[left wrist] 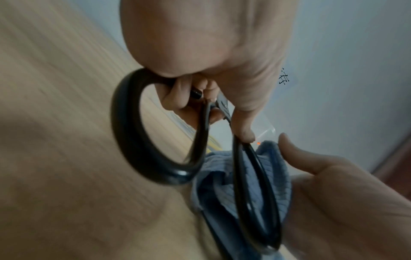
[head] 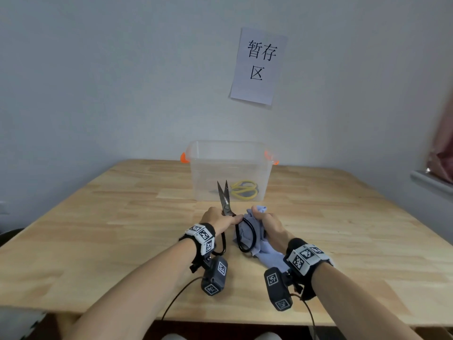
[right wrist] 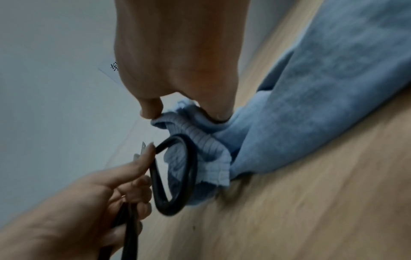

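Observation:
Black-handled scissors [head: 226, 200] point away from me with their steel blades slightly apart. My left hand [head: 217, 218] grips them near the pivot, its fingers curled round the handle shanks [left wrist: 200, 98]. One handle loop [left wrist: 155, 126] hangs free on the left; the other loop [right wrist: 175, 174] lies against a light blue cloth [head: 259, 241]. My right hand [head: 266, 223] holds the bunched cloth, thumb and fingers pinching its ribbed edge [right wrist: 177, 119]. The cloth trails onto the wooden table [head: 98, 229].
A clear plastic bin [head: 230, 168] with orange latches stands behind the hands, holding yellow-handled scissors [head: 245, 190]. A paper sign [head: 257, 67] hangs on the wall. A grey ledge [head: 431, 182] and pink fabric sit at the far right.

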Motion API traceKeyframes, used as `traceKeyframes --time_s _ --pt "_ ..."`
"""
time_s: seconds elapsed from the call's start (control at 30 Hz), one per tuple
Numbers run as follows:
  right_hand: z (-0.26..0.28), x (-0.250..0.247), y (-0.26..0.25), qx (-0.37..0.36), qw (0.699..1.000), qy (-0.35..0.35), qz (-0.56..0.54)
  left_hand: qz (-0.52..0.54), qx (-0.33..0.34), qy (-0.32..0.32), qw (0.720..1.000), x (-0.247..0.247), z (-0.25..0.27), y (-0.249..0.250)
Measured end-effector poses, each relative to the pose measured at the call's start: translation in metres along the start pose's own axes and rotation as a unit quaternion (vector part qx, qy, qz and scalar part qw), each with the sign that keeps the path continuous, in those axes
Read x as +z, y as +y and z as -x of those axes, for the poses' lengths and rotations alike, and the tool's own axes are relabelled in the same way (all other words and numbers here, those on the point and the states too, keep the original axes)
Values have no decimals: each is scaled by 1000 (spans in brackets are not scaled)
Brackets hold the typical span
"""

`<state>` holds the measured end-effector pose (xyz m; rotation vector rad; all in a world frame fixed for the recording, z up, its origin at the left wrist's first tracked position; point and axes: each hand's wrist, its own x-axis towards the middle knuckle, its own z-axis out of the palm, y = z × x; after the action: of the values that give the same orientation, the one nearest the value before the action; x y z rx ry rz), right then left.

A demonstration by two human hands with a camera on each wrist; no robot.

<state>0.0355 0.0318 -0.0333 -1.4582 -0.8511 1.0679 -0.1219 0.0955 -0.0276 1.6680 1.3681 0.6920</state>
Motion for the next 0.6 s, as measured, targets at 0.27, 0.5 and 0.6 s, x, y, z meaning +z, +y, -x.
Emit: traceKeyframes --time_s 0.27,0.5,0.6 --pt "8 -21 5 -23 982 97 163 -67 -3 14 998 -8 12 1" --pt "20 -38 9 28 959 83 270 -104 26 15 994 -14 23 9" --pt "30 -42 3 49 930 77 356 -107 34 34 993 -20 31 16"
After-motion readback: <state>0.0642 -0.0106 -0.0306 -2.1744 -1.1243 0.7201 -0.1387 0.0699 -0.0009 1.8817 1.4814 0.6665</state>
